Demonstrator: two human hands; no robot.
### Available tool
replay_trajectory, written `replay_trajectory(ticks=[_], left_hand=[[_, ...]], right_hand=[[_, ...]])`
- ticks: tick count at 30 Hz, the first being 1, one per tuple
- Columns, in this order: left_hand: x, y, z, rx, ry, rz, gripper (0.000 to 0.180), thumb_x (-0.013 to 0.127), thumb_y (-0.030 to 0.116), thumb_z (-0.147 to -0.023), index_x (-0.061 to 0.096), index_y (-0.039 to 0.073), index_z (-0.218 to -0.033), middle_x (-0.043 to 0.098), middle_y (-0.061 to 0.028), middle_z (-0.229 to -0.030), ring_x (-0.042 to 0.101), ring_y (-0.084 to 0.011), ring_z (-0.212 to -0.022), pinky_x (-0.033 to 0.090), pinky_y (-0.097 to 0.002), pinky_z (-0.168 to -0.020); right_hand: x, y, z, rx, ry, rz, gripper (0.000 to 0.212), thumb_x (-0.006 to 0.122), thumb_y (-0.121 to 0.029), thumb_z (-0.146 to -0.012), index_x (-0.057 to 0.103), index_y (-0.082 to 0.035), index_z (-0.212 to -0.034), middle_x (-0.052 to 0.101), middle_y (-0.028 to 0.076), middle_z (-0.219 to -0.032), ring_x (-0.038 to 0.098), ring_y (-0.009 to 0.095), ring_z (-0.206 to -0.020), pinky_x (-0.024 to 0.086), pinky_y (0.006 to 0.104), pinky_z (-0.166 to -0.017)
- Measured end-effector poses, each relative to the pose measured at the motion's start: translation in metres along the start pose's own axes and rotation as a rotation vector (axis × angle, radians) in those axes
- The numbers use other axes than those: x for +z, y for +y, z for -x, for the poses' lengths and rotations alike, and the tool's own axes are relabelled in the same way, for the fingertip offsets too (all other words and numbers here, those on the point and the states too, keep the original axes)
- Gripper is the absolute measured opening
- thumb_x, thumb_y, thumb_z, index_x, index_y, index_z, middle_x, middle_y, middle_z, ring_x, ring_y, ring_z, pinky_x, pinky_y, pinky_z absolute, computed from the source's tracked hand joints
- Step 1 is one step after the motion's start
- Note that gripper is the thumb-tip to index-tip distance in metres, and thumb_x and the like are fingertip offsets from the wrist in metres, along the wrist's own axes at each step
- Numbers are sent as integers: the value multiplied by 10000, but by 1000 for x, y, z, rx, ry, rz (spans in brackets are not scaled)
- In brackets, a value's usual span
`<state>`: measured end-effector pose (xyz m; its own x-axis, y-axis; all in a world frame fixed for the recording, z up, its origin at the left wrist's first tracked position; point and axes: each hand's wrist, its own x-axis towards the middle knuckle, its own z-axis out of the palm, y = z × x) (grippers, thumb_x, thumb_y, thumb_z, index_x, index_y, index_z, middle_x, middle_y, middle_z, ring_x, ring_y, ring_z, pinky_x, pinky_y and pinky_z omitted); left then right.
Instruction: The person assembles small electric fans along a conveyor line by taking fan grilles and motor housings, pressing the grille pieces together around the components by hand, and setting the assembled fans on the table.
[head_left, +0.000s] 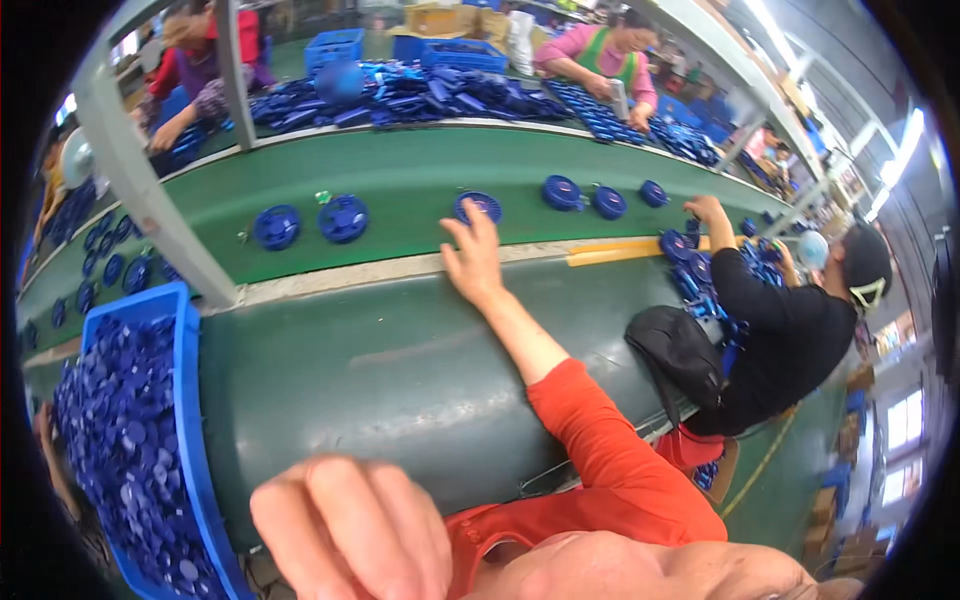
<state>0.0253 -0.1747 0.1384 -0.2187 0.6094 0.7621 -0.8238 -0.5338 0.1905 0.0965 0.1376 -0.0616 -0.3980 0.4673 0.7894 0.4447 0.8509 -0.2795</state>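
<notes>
My right hand [474, 258] reaches over the green conveyor belt [400, 170], its fingers spread. Its fingertips lie at the near edge of a round blue plastic part [482, 208]; I see no firm grip on it. My left hand [352, 530] is close to the camera at the lower edge, its fingers curled in; whatever they may hold is hidden. Left of the right hand, two more round blue parts [343, 218] sit on the belt, with a small green-and-white piece [323, 198] beside them. Three smaller round blue parts [610, 202] lie to its right.
A blue crate [188, 400] full of small blue pieces stands at the left, beside a dark green worktop [400, 370]. A grey post [150, 180] rises near it. A co-worker in black [790, 330] reaches over the belt at right, next to a black bag [675, 350]. Others work across the belt.
</notes>
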Motion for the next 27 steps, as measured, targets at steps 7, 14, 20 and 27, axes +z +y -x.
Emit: replay_trajectory(ticks=[7, 14, 20, 27], left_hand=[[9, 4, -4, -208, 13, -78, 91, 662, 152, -866, 585, 108, -848, 523, -63, -836, 480, -190, -708, 440, -244, -609], [14, -18, -5, -90, 148, -11, 157, 695, 103, -838, 545, 91, -793, 523, -71, -807, 476, -182, -660, 433, -224, -587], [-15, -6, -14, -264, -89, 49, 132, 687, 92, -844, 568, 55, -800, 546, -93, -808, 505, -191, -681, 463, -248, -618], [-34, -10, -18, -239, -353, 96, 57, 651, 46, -852, 613, 8, -832, 588, -137, -823, 546, -234, -691, 477, -283, -599]], right_hand=[[2, 4, 9, 20, -74, -139, 363, 665, -50, -755, 587, -63, -1110, 474, 181, -1294, 444, 369, -1192, 388, 440, -993], [1, 11, 12, 90, -109, -190, 297, 638, -49, -791, 606, -43, -1087, 556, 152, -1220, 497, 341, -1136, 420, 412, -956], [3, 7, 12, 131, -148, -193, 269, 633, -58, -800, 620, -50, -1068, 582, 144, -1196, 515, 331, -1113, 437, 409, -933], [2, 13, 14, 150, -161, -218, 232, 630, -71, -790, 633, -47, -1021, 616, 134, -1135, 540, 325, -1061, 447, 411, -899]])
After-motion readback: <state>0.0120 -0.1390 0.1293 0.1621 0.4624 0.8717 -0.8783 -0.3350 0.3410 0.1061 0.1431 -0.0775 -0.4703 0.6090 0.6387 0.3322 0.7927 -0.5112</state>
